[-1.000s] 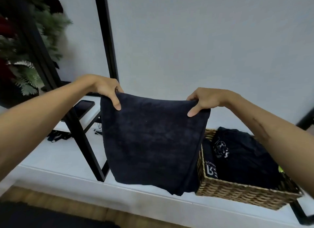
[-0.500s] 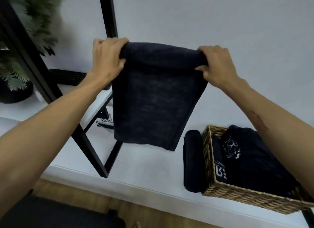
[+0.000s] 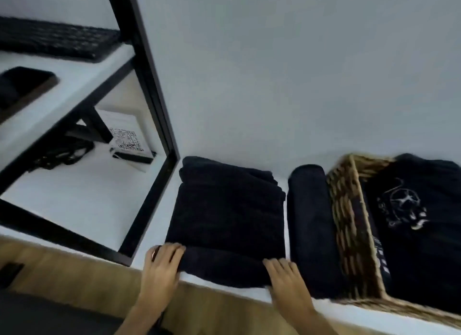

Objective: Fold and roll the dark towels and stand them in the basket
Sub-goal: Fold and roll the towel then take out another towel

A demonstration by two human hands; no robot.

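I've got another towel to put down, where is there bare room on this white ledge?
Bare ledge lies left of the folded towel, inside the black frame. Crowded: only slivers separate folded towel, rolled towel and basket.

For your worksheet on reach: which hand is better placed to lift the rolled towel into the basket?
Probably the right hand: it rests at the folded towel's corner beside the rolled towel and wicker basket. The left hand is farther.
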